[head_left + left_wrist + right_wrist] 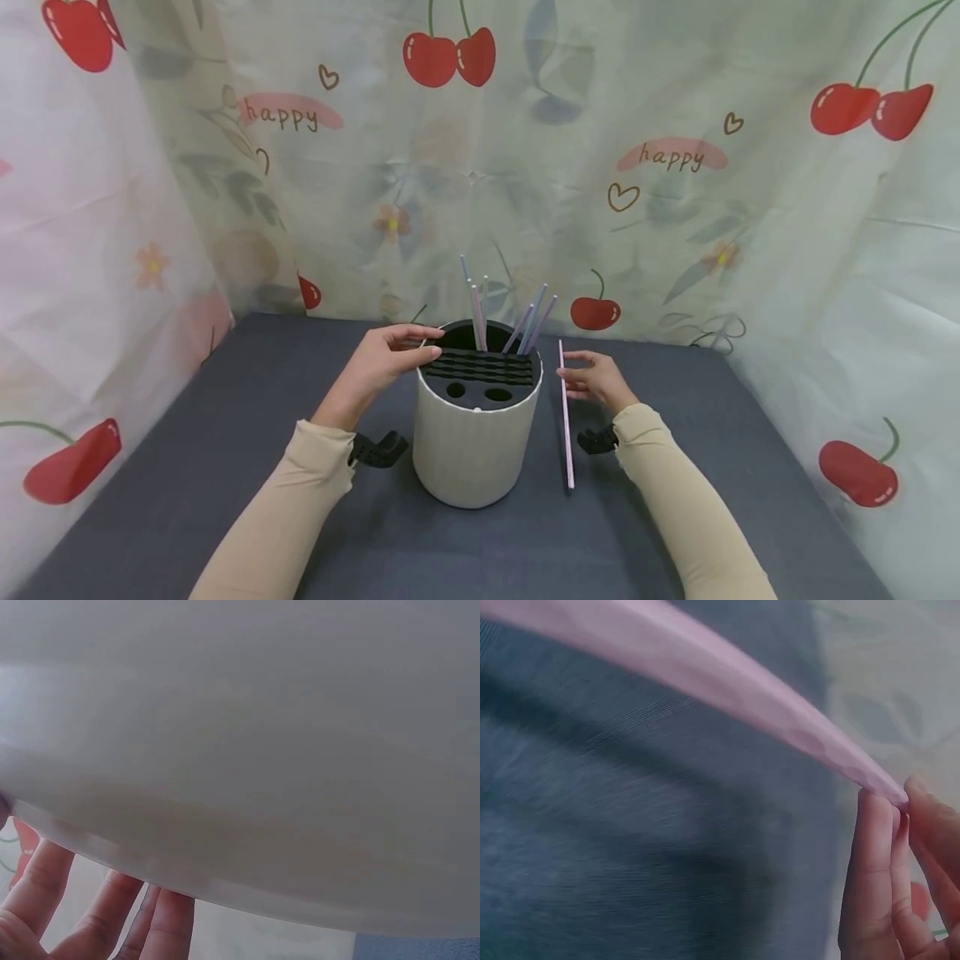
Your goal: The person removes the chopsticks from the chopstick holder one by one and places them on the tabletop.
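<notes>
A round white utensil holder [472, 454] with a black slotted insert stands upright on the dark table. Its back compartment holds several pastel chopsticks [534, 321], leaning to different sides. My left hand [382, 358] rests at the holder's left rim, thumb and fingers fairly straight. The left wrist view is mostly filled by the white wall [247, 765], with fingers [101, 915] against its edge. Just right of the holder, my right hand [596, 379] pinches a pink chopstick [566, 425] near its far, thinner end. The thicker end points toward me.
The dark cloth-covered table [247, 417] extends on both sides of the holder. Printed curtains [480, 183] enclose it at the back and sides. Two small round holes [498, 394] open at the front of the black insert.
</notes>
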`<act>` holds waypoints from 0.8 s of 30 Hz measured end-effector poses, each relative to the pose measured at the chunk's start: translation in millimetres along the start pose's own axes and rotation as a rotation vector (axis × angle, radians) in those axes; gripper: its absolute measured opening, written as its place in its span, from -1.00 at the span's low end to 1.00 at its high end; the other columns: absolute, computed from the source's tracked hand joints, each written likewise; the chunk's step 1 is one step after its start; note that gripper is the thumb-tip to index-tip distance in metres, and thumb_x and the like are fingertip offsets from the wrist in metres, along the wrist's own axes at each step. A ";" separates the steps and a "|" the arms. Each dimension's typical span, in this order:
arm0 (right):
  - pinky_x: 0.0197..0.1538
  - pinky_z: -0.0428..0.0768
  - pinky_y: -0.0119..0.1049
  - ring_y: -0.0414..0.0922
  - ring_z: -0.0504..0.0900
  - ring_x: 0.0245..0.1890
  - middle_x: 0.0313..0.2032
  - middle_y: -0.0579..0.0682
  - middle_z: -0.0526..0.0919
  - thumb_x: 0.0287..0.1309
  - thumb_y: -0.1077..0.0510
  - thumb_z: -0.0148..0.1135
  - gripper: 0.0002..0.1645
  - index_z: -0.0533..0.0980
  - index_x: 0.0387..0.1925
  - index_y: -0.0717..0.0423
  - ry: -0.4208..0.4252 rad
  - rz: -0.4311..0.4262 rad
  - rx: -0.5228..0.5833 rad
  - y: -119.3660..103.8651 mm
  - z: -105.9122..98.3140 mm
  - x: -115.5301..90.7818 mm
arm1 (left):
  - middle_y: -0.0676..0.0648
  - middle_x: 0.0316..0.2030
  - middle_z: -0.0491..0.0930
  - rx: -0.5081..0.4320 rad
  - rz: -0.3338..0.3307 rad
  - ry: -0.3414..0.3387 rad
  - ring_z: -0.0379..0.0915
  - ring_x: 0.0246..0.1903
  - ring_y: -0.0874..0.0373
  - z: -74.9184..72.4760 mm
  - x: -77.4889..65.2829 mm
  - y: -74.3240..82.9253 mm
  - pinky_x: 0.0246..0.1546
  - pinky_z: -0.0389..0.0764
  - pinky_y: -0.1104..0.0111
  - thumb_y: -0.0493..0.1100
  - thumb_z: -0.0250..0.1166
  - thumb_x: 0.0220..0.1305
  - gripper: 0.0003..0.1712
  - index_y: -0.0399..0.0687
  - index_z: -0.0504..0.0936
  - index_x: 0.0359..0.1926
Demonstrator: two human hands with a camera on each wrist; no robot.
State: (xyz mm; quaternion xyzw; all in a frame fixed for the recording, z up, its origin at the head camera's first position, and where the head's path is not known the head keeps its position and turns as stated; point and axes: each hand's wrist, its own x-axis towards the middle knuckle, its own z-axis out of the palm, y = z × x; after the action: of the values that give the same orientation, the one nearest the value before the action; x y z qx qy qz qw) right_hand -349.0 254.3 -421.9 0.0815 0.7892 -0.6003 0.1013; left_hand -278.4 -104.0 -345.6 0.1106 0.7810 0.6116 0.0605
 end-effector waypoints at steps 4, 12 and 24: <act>-0.28 0.70 -0.25 -0.21 0.65 -0.50 -0.26 0.12 0.69 0.19 0.27 0.30 -0.41 0.41 0.26 0.20 0.021 0.039 -0.044 14.0 6.3 8.3 | -0.07 0.20 0.50 0.005 0.003 -0.001 0.42 0.18 -0.01 -1.0 0.7 0.2 0.16 0.43 0.06 0.01 0.37 0.22 -0.54 0.05 0.62 0.14; -0.38 0.69 -0.29 -0.21 0.63 -0.56 -0.47 0.03 0.65 0.12 0.30 0.36 -0.41 0.44 0.20 0.29 0.048 0.073 -0.092 25.5 11.0 12.7 | -0.05 0.17 0.53 -0.017 0.001 0.002 0.43 0.17 0.00 -0.1 0.2 1.8 0.17 0.42 0.03 -0.02 0.38 0.21 -0.55 0.05 0.63 0.12; -0.43 0.67 -0.31 -0.24 0.65 -0.57 -0.35 0.12 0.65 0.02 0.29 0.44 -0.46 0.53 0.09 0.26 0.111 0.073 -0.191 33.0 17.7 18.5 | -0.04 0.13 0.56 -0.029 -0.002 0.003 0.43 0.17 0.01 0.6 -0.5 -0.2 0.20 0.40 0.02 -0.02 0.40 0.19 -0.56 0.06 0.64 0.10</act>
State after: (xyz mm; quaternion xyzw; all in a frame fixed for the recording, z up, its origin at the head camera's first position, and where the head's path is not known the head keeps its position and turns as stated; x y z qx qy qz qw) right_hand -357.5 246.1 -461.9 0.1332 0.8437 -0.5129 0.0863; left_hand -277.8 -103.6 -346.0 0.1081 0.7723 0.6230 0.0617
